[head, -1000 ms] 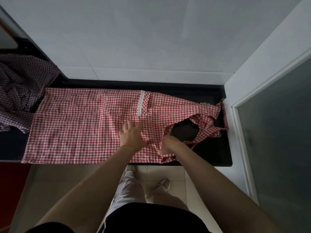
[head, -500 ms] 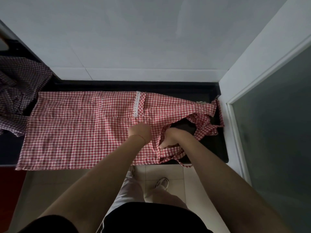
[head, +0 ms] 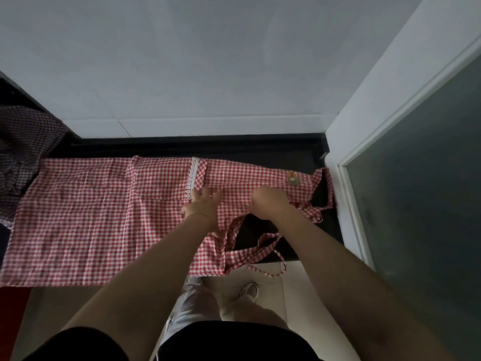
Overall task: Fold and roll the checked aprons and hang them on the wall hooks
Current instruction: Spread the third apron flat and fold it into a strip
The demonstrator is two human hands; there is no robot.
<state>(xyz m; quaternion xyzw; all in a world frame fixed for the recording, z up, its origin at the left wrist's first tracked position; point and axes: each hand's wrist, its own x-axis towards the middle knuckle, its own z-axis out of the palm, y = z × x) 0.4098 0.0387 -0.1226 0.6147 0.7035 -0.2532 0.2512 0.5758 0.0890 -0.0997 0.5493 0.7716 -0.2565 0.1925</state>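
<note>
Head view: left hand (head: pixel 201 207) spread flat on the red apron (head: pixel 86 217); right hand (head: pixel 269 203) pinches its bib near the counter's (head: pixel 286 152) right end. Light, limp cloth; grip edges.

A black surface (head: pixel 299 157) runs along the foot of a pale grey wall (head: pixel 208 53), with a lighter tiled band (head: pixel 182 125) just above its far edge. At the surface's right end stands a white door frame (head: pixel 390 82) holding a dark frosted glass panel (head: pixel 426 194). Below the near edge lies a light tiled floor (head: pixel 291 293), where a white shoe (head: pixel 250 289) shows. A red cabinet front (head: pixel 11 308) sits under the near-left corner.
</note>
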